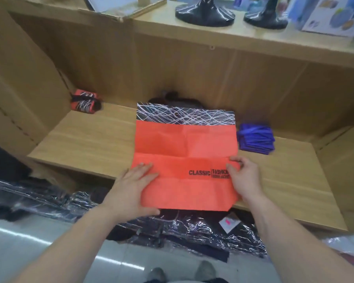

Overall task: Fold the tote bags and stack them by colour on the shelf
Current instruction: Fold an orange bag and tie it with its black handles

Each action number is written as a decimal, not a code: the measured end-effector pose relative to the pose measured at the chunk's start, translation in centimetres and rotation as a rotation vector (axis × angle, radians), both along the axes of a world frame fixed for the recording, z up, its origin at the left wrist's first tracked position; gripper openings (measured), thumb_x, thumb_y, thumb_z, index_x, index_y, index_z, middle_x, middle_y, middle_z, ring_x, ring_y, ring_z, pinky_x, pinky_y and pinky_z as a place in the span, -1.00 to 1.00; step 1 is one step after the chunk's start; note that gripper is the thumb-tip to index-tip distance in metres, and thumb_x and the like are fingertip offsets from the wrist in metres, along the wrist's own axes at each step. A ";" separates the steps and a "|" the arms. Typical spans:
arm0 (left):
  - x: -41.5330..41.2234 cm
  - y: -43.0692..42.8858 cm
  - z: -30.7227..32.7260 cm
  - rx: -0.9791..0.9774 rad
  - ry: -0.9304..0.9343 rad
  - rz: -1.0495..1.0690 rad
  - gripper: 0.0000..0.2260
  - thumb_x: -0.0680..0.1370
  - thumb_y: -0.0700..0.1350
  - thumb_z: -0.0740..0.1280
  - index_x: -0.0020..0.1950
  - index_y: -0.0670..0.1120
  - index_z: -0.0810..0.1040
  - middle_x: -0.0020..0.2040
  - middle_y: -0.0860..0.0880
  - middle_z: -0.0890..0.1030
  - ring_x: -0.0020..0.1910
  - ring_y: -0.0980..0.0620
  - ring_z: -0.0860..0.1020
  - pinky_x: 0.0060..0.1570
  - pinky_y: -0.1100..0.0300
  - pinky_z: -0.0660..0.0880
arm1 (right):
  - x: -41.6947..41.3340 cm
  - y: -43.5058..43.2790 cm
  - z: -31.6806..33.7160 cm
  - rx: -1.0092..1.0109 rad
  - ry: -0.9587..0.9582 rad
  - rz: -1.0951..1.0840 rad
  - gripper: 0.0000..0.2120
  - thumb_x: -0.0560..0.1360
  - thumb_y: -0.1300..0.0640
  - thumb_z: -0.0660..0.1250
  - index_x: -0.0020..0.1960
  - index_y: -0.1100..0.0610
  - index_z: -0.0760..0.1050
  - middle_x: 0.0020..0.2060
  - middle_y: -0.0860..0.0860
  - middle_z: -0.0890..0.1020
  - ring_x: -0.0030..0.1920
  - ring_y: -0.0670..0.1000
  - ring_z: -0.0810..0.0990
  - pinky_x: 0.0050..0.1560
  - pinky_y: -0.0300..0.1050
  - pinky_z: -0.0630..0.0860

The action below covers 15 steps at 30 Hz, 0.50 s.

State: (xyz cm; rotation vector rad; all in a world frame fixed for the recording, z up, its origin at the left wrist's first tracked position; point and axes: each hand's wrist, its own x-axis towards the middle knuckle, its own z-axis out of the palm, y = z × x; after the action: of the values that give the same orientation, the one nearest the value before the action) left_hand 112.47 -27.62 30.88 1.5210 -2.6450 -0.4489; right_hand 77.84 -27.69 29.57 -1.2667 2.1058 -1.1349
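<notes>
Folding seems just begun on the orange bag [184, 144], flat on the shelf [90, 139]. Straight-fingered, the left hand [135, 180] presses it; the right hand [245, 176] pinches its right edge, which probably folds leftward next.

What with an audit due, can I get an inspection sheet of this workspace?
Surface: wooden shelf; the orange bag overhangs its front edge.
Job's things: orange bag spread flat, creased; folded bag back left; purple stack at right.
Clutter: dark bundle behind the orange bag; wrapped goods below the shelf.
Hands: left hand flat on the bag's near left; right hand grips its right edge.
Cables: nothing seen.
Surroundings: two black stands on the upper shelf; grey floor.
</notes>
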 end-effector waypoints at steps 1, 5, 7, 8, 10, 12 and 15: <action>0.4 -0.3 -0.6 -0.003 -0.028 -0.028 0.01 0.20 0.53 0.33 0.58 0.15 0.24 0.63 0.08 0.10 0.61 -0.01 0.10 0.55 -0.04 -0.06 | 0.0 -0.1 0.0 0.009 0.075 0.011 -0.79 0.44 0.21 0.51 0.03 0.01 0.62 -0.01 0.08 0.67 0.00 0.10 0.64 0.16 0.02 0.55; 1.3 -0.7 -0.8 -0.018 0.079 -0.025 0.02 0.21 0.67 0.19 0.57 0.19 0.26 0.62 0.14 0.08 0.60 0.05 0.08 0.53 -0.01 -0.10 | -0.3 1.3 0.7 -0.025 0.386 0.110 -0.69 0.37 0.01 0.57 0.09 -0.05 0.64 0.20 0.04 0.48 0.24 0.14 0.48 0.34 0.10 0.42; 1.5 -0.8 -1.0 -0.020 0.104 -0.037 0.03 0.22 0.69 0.15 0.58 0.18 0.26 0.62 0.15 0.06 0.61 0.04 0.07 0.53 0.01 -0.12 | -0.3 3.0 0.8 -0.050 0.421 0.322 -0.63 0.40 -0.22 0.49 0.15 -0.12 0.63 0.31 -0.04 0.51 0.35 0.10 0.44 0.40 0.16 0.35; 1.7 -0.8 -1.2 -0.032 0.097 -0.053 0.05 0.20 0.68 0.18 0.59 0.18 0.23 0.63 0.14 0.05 0.61 0.04 0.05 0.53 0.00 -0.13 | -0.3 3.9 0.9 0.003 0.413 0.452 -0.53 0.38 -0.37 0.41 0.21 -0.21 0.59 0.39 -0.11 0.48 0.43 0.06 0.39 0.45 0.19 0.29; 2.1 -0.6 -1.6 -0.046 0.058 -0.095 0.10 0.16 0.64 0.27 0.61 0.18 0.16 0.64 0.13 0.02 0.60 0.08 0.00 0.55 -0.02 -0.13 | -0.4 5.5 1.2 0.204 0.454 0.685 -0.27 0.28 -0.60 0.27 0.39 -0.38 0.34 0.56 -0.25 0.22 0.60 -0.06 0.10 0.58 0.14 0.04; 2.6 -0.8 -2.0 -0.059 0.089 -0.113 0.02 0.22 0.50 0.43 0.60 0.19 0.20 0.64 0.10 0.06 0.60 0.09 0.03 0.56 -0.05 -0.08 | -0.9 6.5 1.3 0.332 0.576 0.817 -0.04 0.17 -0.67 0.26 0.50 -0.42 0.09 0.59 -0.32 -0.09 0.60 -0.19 -0.21 0.59 0.00 -0.24; 3.3 -1.3 -1.9 0.025 0.327 -0.093 -0.30 0.34 0.25 0.54 0.46 0.21 0.44 0.57 0.13 0.28 0.56 0.12 0.20 0.56 -0.13 0.06 | -1.6 6.9 1.1 0.304 0.590 0.861 -0.08 0.20 -0.63 0.29 0.49 -0.47 0.08 0.58 -0.34 -0.14 0.59 -0.21 -0.25 0.57 -0.04 -0.29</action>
State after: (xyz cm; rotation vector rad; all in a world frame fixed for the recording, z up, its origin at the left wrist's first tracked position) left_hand 115.74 -28.94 28.96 1.2118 -2.4667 -0.6753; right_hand 76.24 -20.82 30.65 -2.1908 1.6242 -0.0670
